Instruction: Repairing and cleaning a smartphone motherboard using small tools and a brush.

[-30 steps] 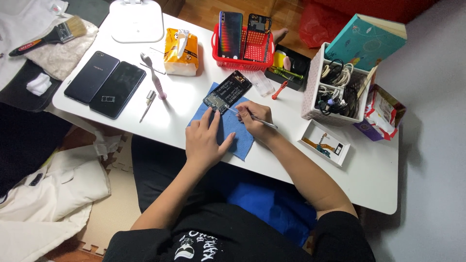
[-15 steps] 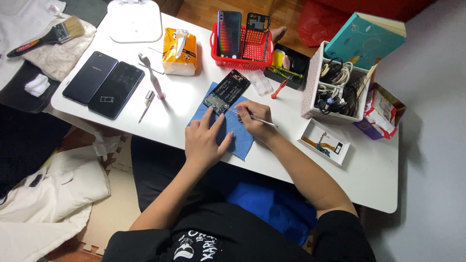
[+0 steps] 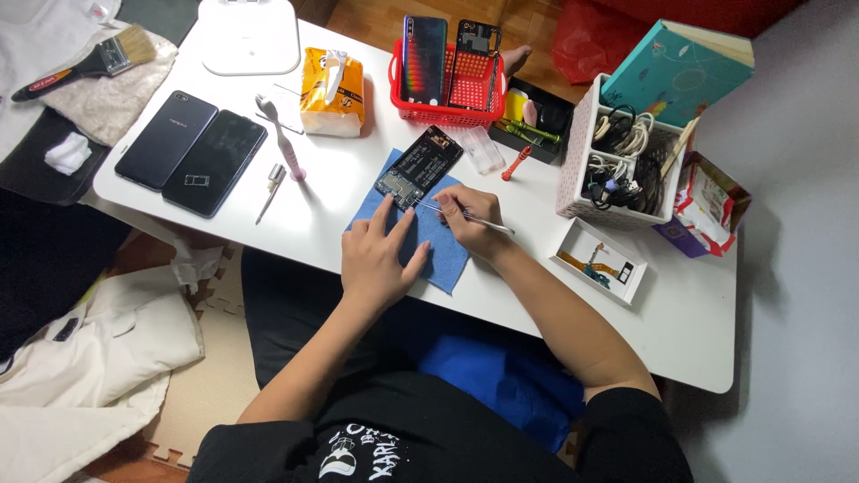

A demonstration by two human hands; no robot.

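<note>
An opened phone with its back off lies tilted on a blue cloth on the white table. My left hand rests flat on the cloth, fingers spread, index fingertip touching the phone's lower end. My right hand grips thin metal tweezers, whose tip points at the phone's lower corner.
Two dark phones lie at the left, beside a small screwdriver and a pink-based tool. A red basket holds phones at the back. An orange tissue pack, a cable box and a small white tray stand around.
</note>
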